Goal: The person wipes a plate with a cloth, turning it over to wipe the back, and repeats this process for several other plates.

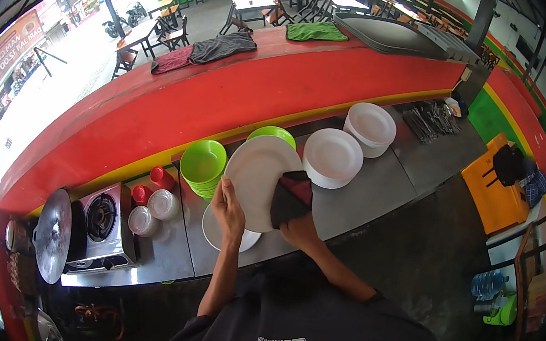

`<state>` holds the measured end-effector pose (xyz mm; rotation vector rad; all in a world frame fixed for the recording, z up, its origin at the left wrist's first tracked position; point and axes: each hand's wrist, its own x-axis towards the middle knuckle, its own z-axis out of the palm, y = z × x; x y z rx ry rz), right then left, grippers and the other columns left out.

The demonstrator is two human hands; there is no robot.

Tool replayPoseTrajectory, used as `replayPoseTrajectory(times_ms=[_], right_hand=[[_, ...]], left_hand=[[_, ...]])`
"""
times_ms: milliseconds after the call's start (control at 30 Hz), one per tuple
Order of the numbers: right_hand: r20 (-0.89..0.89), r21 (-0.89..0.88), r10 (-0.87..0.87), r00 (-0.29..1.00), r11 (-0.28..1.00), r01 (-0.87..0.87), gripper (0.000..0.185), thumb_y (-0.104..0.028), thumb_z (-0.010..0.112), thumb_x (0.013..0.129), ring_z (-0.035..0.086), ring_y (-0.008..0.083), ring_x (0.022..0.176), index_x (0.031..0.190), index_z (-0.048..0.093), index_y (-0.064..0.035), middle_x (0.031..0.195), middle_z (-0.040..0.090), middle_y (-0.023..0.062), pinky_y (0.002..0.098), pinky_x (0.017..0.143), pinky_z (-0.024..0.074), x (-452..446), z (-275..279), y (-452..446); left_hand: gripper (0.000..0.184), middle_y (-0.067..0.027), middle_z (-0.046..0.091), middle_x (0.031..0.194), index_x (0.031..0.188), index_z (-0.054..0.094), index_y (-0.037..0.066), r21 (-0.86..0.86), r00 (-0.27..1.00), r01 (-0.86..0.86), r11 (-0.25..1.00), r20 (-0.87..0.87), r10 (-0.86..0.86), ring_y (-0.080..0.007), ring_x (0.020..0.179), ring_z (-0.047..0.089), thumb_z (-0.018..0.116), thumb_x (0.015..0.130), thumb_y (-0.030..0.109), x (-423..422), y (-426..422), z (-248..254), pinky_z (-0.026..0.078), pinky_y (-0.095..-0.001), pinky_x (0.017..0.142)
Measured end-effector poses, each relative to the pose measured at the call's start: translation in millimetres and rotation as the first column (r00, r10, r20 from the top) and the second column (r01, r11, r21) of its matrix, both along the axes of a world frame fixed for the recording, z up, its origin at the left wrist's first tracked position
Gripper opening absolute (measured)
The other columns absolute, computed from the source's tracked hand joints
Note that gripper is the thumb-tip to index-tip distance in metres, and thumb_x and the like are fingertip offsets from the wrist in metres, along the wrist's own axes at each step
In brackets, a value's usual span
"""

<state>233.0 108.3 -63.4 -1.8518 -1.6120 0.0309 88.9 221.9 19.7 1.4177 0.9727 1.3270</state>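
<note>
A large white plate (255, 182) is held up, tilted, over the steel counter. My left hand (228, 207) grips its left edge, thumb on the upper face. In my right hand (300, 231) is a dark cloth with a red patch (291, 203), pressed against the plate's right side; the cloth covers most of those fingers. Another white plate (212, 232) lies on the counter, partly hidden beneath the held one. Green bowls (203, 162) are stacked just left of it, and a second green bowl (277, 133) shows behind the held plate.
Stacked white plates (333, 154) and white bowls (371, 124) stand to the right, with cutlery (432, 119) beyond. Leftward are clear lidded containers (163, 204), red cups (141, 194), a gas stove (102, 222) and a wok (52, 235). A red wall (158, 117) borders the counter (378, 189).
</note>
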Motion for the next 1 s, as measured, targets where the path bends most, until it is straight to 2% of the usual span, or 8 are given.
replayPoseTrajectory(times_ms=[100,267,333,433,633,833,933,1000], right_hand=[[0.137,-0.032,0.134,0.981,0.991,-0.13,0.069,-0.02,0.053,0.085,0.02,0.0439,0.146,0.149,0.036,-0.0029,0.157,0.026,0.0244,0.0526,0.121,0.0159,-33.1,30.8,-13.4],[-0.191,0.045,0.357,0.915,0.934,-0.355,0.065,-0.022,0.051,0.088,0.029,0.0412,0.143,0.149,0.036,-0.0062,0.155,0.033,0.0211,0.0519,0.118,0.0231,-49.2,21.8,19.0],[-0.135,-0.072,0.281,0.95,0.954,-0.292,0.063,-0.021,0.053,0.088,0.036,0.0402,0.14,0.148,0.038,-0.0059,0.151,0.039,0.0204,0.0513,0.115,0.0281,-46.4,25.5,31.5],[-0.041,0.14,0.184,0.982,0.974,-0.176,0.06,-0.02,0.054,0.088,0.044,0.0396,0.134,0.144,0.042,-0.003,0.145,0.048,0.0202,0.0503,0.112,0.0332,-27.5,33.8,57.5],[0.157,0.183,-0.089,0.984,0.981,0.059,0.064,-0.024,0.057,0.083,0.042,0.0439,0.134,0.142,0.045,-0.0006,0.142,0.048,0.0236,0.0527,0.115,0.0298,-12.0,5.7,77.5],[-0.07,-0.142,-0.019,0.997,0.99,0.009,0.067,-0.022,0.056,0.084,0.029,0.0449,0.143,0.144,0.04,0.0026,0.151,0.036,0.0263,0.0528,0.118,0.0232,-48.1,-8.2,36.4],[-0.312,-0.061,0.128,0.941,0.986,-0.155,0.071,-0.015,0.053,0.084,0.02,0.0429,0.147,0.149,0.032,0.0007,0.154,0.03,0.0266,0.0488,0.122,0.0167,-62.5,-11.7,30.5],[-0.343,-0.006,0.184,0.921,0.98,-0.198,0.068,-0.018,0.054,0.085,0.023,0.0424,0.146,0.148,0.035,0.0007,0.154,0.031,0.0259,0.0486,0.121,0.0192,-62.2,-12.0,34.6]], left_hand=[[0.051,0.0028,0.055,0.081,0.103,0.066,-0.005,0.001,0.992,0.0,1.0,0.126,0.0,-0.0055,0.075,0.045,0.046,0.106,0.043,2.4,4.3,1.9,0.038,-0.0223,0.067],[0.05,0.0063,0.036,0.07,0.081,0.05,0.001,0.004,0.999,0.043,0.999,-0.008,-0.043,-0.006,0.066,0.032,0.045,0.106,0.044,8.1,-13.0,13.0,0.027,-0.0258,0.056],[0.052,0.0048,0.038,0.069,0.087,0.056,-0.004,-0.131,0.981,0.119,0.984,-0.137,-0.137,-0.0074,0.066,0.033,0.045,0.106,0.043,-2.3,-13.9,14.2,0.028,-0.028,0.056],[0.051,0.0048,0.039,0.069,0.094,0.062,-0.005,-0.078,0.959,0.122,0.99,-0.249,-0.138,-0.0067,0.067,0.033,0.044,0.106,0.041,-8.0,-13.5,3.8,0.028,-0.0279,0.056],[0.045,0.0077,0.037,0.065,0.083,0.058,-0.002,-0.094,0.992,0.067,0.993,-0.105,-0.076,-0.0034,0.06,0.029,0.048,0.106,0.036,-14.8,0.1,1.6,0.021,-0.027,0.052],[0.046,0.0076,0.036,0.064,0.087,0.061,-0.005,-0.088,0.976,0.039,0.995,-0.212,-0.057,-0.0046,0.059,0.027,0.049,0.106,0.036,-22.7,22.4,-0.8,0.02,-0.027,0.052],[0.047,0.0061,0.036,0.062,0.099,0.065,-0.008,-0.095,0.965,0.071,0.993,-0.247,-0.092,-0.0046,0.059,0.029,0.05,0.105,0.036,-17.5,24.2,-5.6,0.021,-0.0272,0.051],[0.046,0.0069,0.036,0.064,0.089,0.061,-0.005,-0.115,0.946,0.106,0.988,-0.294,-0.136,-0.0041,0.061,0.03,0.048,0.106,0.036,-14.0,20.9,1.4,0.022,-0.0267,0.052]])
